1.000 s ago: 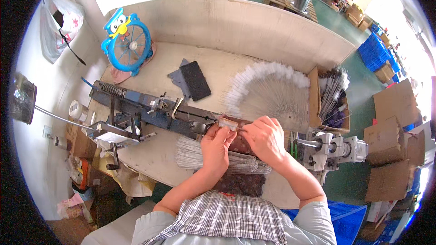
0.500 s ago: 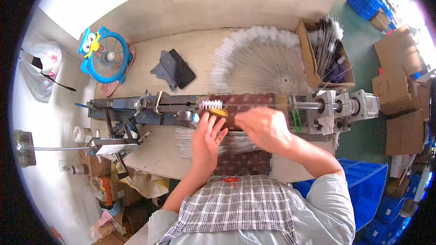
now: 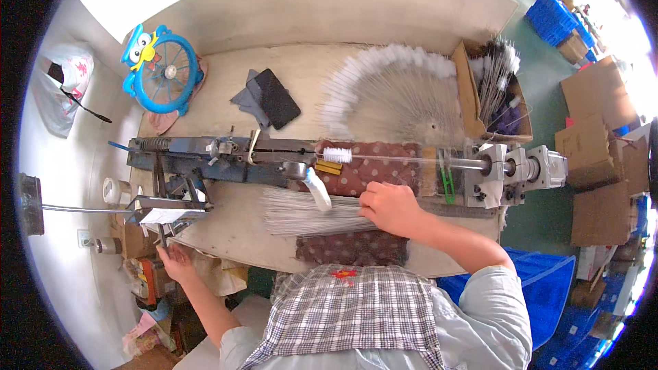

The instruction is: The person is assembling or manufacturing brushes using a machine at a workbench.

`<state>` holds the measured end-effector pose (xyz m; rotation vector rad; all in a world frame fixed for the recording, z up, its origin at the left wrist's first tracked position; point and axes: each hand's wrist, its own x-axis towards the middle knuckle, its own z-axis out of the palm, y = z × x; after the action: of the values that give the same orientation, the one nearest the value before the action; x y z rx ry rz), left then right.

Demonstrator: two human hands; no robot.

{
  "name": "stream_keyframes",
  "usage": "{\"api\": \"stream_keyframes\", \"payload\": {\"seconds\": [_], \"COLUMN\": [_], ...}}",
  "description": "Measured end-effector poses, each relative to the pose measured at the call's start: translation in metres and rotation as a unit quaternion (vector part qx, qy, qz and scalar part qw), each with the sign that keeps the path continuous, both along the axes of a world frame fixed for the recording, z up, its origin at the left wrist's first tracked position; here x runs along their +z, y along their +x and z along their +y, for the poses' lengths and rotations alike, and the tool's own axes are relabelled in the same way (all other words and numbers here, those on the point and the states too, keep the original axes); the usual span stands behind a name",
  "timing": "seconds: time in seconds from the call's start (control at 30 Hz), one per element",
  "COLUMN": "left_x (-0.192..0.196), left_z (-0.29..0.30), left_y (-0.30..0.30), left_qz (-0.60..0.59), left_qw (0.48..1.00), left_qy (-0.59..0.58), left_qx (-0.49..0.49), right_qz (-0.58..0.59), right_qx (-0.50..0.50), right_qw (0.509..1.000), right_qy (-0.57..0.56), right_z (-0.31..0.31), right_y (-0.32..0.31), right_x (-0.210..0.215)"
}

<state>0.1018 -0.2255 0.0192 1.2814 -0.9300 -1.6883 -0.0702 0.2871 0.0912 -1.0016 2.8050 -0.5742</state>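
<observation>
A small white bristle brush sits in the bench machine, its thin wire stem running right to the metal shaft. Below the brush, a yellow block lies on brown dotted cloth. My left hand is low at the left, its fingers closed round the lower end of a dark lever. At the right end of a pile of thin metal wires, my right hand has its fingers curled onto the wires; its fingertips are partly hidden. A white-tipped handle slants over the pile.
Finished-looking white brushes fan out behind the machine, beside a cardboard box of more brushes. A blue toy-shaped fan and a dark phone stand further left. A blue crate is by my right elbow.
My left hand has left the brush and gone down left to the lever. My right hand has lowered to the wire pile. The brush's open spiral now looks like a dense cylinder.
</observation>
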Motion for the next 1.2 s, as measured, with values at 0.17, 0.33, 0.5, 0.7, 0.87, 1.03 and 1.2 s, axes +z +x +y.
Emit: {"api": "stream_keyframes", "payload": {"seconds": [0.17,0.33,0.5,0.7,0.87,1.03,1.2], "left_x": [-0.005,-0.030,0.039,0.061,0.126,0.163,0.125], "left_z": [0.033,0.116,0.250,0.335,0.365,0.292,0.301], "left_y": [-0.018,-0.042,-0.097,-0.143,-0.155,-0.153,-0.124], "left_qz": [0.025,0.141,0.209,0.030,0.112,0.268,0.172], "left_qw": [1.000,0.977,0.892,0.849,0.799,0.618,0.755], "left_qy": [-0.009,0.106,0.213,-0.013,0.343,0.503,0.298], "left_qx": [0.014,-0.122,-0.340,-0.527,-0.481,-0.541,-0.559], "right_qz": [-0.002,0.017,-0.027,-0.140,-0.186,-0.158,-0.172], "right_qx": [0.017,0.023,-0.070,-0.049,-0.015,-0.042,-0.057], "right_qw": [1.000,0.999,0.997,0.989,0.982,0.986,0.983], "right_qy": [0.014,0.023,-0.031,-0.027,0.042,0.008,0.023], "right_z": [0.015,0.020,0.028,0.026,0.016,0.028,0.033], "right_y": [-0.006,-0.005,-0.006,0.009,0.022,0.023,0.020], "right_x": [0.014,0.027,0.024,0.034,0.019,0.021,0.042]}}
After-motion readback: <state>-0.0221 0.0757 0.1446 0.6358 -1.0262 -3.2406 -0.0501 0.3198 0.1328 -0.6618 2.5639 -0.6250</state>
